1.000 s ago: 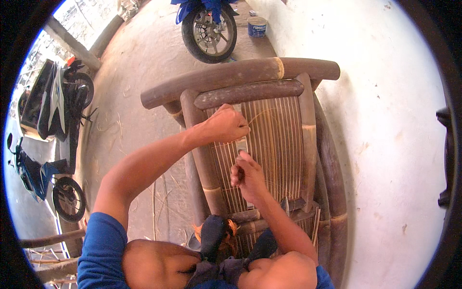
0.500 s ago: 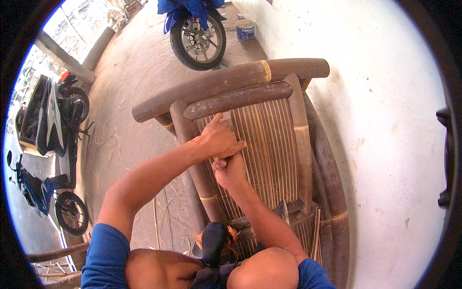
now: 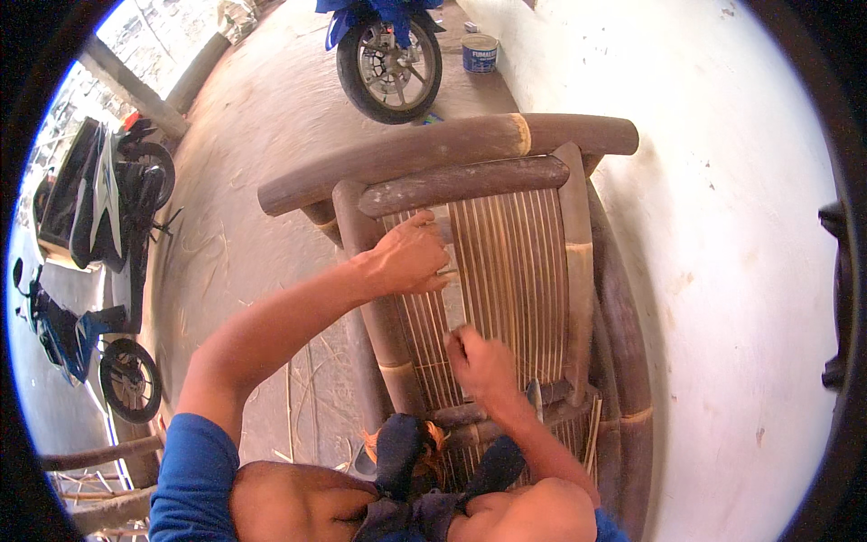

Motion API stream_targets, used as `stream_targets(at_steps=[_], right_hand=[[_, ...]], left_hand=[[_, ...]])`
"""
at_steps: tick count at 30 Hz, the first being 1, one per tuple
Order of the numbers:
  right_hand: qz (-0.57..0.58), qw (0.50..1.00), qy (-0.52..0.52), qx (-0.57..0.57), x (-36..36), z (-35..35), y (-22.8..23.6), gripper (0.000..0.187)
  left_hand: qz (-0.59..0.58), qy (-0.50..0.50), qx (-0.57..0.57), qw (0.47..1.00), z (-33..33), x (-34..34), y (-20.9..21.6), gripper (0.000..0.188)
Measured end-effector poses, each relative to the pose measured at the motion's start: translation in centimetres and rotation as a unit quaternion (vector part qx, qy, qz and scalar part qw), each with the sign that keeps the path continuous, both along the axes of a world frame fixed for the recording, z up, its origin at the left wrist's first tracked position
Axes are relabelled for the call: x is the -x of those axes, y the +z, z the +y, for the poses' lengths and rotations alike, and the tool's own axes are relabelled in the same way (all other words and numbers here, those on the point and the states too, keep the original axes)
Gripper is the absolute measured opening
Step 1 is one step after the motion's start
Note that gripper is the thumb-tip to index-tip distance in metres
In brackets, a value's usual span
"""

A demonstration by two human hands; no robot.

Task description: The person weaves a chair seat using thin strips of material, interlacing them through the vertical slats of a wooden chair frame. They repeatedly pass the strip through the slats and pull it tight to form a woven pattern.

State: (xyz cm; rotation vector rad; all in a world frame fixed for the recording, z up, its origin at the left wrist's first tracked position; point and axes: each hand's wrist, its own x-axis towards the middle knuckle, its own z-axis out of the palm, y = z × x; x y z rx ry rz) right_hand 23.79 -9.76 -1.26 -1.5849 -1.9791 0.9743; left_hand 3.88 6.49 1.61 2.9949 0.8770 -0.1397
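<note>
Head view, looking down. The slatted panel point(image 3: 515, 280) lies ahead of us, set inside a dark bamboo frame point(image 3: 579, 280), a thick pole point(image 3: 415, 149) crossing beyond its far end. A pale line point(image 3: 455, 305), gap or lighter strip, we cannot tell which, runs lengthwise between the slats, left of the middle.

Handling, our judgement: slats thin, light and springy along their length, liable to split if bent sharply; edges possibly sharp on bare skin. Frame reads stiff and heavy, its round poles fairly smooth. Best hold on a slat: near its ends, close to the rails; on the frame, the side posts.

The hands stand apart from each other. Left hand point(image 3: 411, 255): over the upper left slats, fingers bent, knuckles up, beside the pale line; contact likely, but whether it pinches anything we cannot tell. Right hand point(image 3: 488, 369): nearer us, over the lower slats, curled into a loose fist, slightly blurred; any strand inside stays hidden. A blade-like piece point(image 3: 535, 397) rests just beyond its wrist, to the right.
</note>
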Motion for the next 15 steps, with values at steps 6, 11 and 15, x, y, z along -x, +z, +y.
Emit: stream_targets(at_steps=[6,11,15], right_hand=[[0.226,0.958,-0.077,0.16,0.8,-0.7,-0.5,0.031],[0.558,0.773,-0.201,0.224,3.3,4.1,-3.5,0.021],[0.659,0.683,-0.211,0.235,4.7,4.8,-3.5,0.017]], left_hand=[[-0.043,0.036,0.037,0.998,-0.3,-0.4,-0.1,0.026],[-0.215,0.131,0.228,0.94,-1.0,-0.5,0.8,0.023],[-0.253,0.123,0.253,0.926,-2.2,0.0,0.8,0.027]])
